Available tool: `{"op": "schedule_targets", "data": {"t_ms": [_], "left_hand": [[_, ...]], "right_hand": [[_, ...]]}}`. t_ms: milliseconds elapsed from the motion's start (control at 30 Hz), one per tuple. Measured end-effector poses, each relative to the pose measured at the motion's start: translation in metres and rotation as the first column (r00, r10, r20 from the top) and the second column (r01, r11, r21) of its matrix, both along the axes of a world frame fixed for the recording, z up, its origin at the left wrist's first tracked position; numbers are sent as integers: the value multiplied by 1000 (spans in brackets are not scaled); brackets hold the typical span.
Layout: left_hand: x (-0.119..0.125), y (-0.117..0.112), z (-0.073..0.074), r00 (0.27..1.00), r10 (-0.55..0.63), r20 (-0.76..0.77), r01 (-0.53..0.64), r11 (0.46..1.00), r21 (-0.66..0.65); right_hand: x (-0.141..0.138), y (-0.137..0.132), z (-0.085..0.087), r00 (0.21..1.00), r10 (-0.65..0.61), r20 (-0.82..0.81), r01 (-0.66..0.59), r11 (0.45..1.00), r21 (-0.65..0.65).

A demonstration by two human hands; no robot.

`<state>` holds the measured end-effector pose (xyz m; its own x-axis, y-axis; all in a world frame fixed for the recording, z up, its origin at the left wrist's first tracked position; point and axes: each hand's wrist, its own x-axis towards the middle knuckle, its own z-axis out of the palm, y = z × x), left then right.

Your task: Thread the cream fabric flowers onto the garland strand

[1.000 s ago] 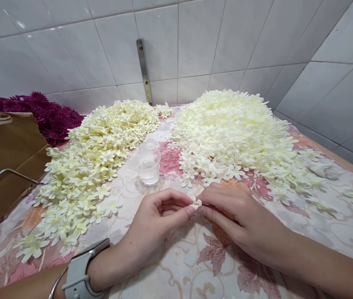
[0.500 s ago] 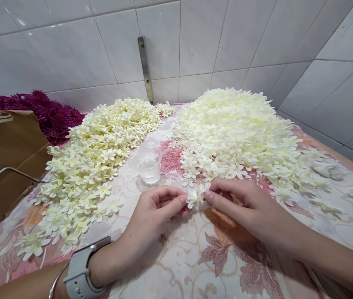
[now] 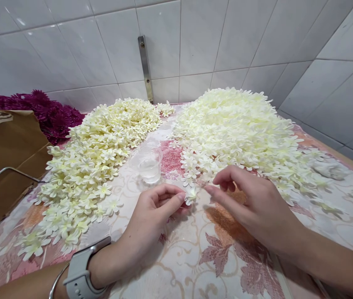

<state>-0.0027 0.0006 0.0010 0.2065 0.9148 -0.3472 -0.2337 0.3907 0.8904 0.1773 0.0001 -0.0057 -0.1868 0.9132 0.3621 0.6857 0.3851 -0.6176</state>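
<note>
My left hand pinches a small cream fabric flower between thumb and forefinger, just above the floral tablecloth. My right hand hovers a short way to the right of it, fingers loosely curled and apart, holding nothing. A grey watch and a thin bangle sit on my left wrist. A large heap of cream flowers lies behind my right hand. A second, flatter heap of cream flowers spreads behind and left of my left hand.
A small clear plastic cup stands between the two heaps. Purple flowers pile up at the back left by a brown cardboard box. A metal rail crosses the box. White tiled walls close off the back and right.
Both hands held the flower together a second ago. My right hand has since let go and drawn back to the right; my left hand keeps the flower.
</note>
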Motion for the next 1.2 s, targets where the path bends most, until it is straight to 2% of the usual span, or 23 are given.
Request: {"op": "schedule_targets", "data": {"t_ms": [133, 233, 400, 533, 600, 667, 733, 767, 867, 967, 1200], "left_hand": [[0, -3, 1, 995, -103, -10, 103, 995, 10], [1, -4, 0, 989, -144, -43, 145, 989, 18], [1, -2, 1, 995, -90, -48, 92, 995, 36], [1, 1, 3, 996, -20, -91, 24, 999, 43], [1, 1, 4, 995, -6, -100, 10, 999, 37], [1, 0, 4, 995, -7, -99, 11, 999, 36], [1, -1, 3, 996, -37, -84, 40, 999, 34], [1, -2, 2, 996, -59, -68, 62, 998, 33], [-1, -4, -2, 991, -127, -35, 128, 990, 51], [-2, -4, -4, 986, -154, -69, 160, 984, 84], [0, -4, -2, 986, -155, -65, 158, 986, 44]], "right_hand": [[-7, -6, -2, 977, 205, 52, -206, 978, 33], [-10, -7, -1, 962, 272, 36, -273, 962, 20], [-8, -6, 3, 968, 250, -35, -252, 966, -63], [0, 0, 4, 988, 153, -35, -155, 986, -61], [4, 4, 3, 996, 83, -13, -83, 997, 10], [5, 5, 1, 998, 42, 53, -50, 984, 170], [2, 4, 0, 986, 86, 144, -126, 946, 300], [0, 2, -1, 973, 133, 187, -189, 928, 320], [-6, -5, -2, 936, 248, 250, -314, 908, 276], [-8, -8, -2, 937, 279, 208, -320, 926, 201], [-5, -6, 3, 948, 313, 62, -313, 950, -10]]}}
